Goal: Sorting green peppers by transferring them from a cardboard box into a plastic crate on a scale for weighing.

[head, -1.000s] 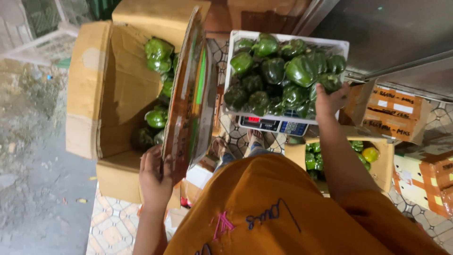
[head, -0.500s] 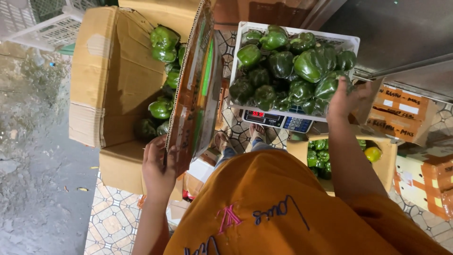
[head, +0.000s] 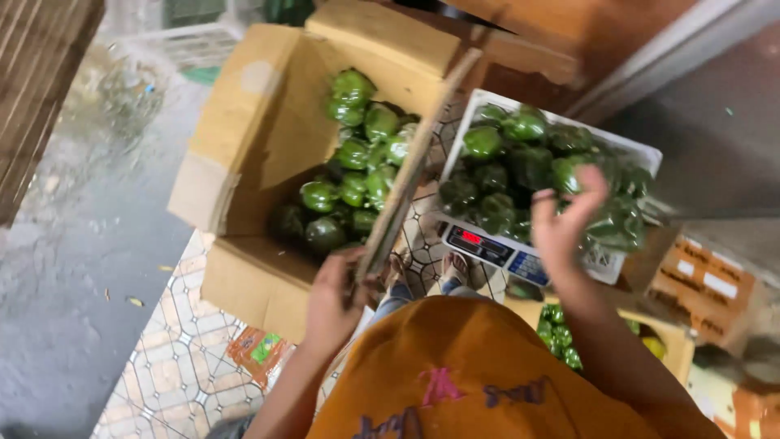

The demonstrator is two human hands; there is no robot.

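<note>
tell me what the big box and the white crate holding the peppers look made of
Big box: brown corrugated cardboard, matte, with creased flaps and a torn pale patch. White crate: likely moulded plastic, thin smooth white rim, though blurred. The left hand holds a box flap.

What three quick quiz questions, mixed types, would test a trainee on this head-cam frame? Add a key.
1. True or false: the left hand grips a flap of the cardboard box that holds green bell peppers.
2. The white crate of peppers sits on: A) a stool B) a weighing scale C) the bare floor.
3. Fill in: the right hand is raised over the ____ of peppers.

Key: 1 true; 2 B; 3 crate.
</note>
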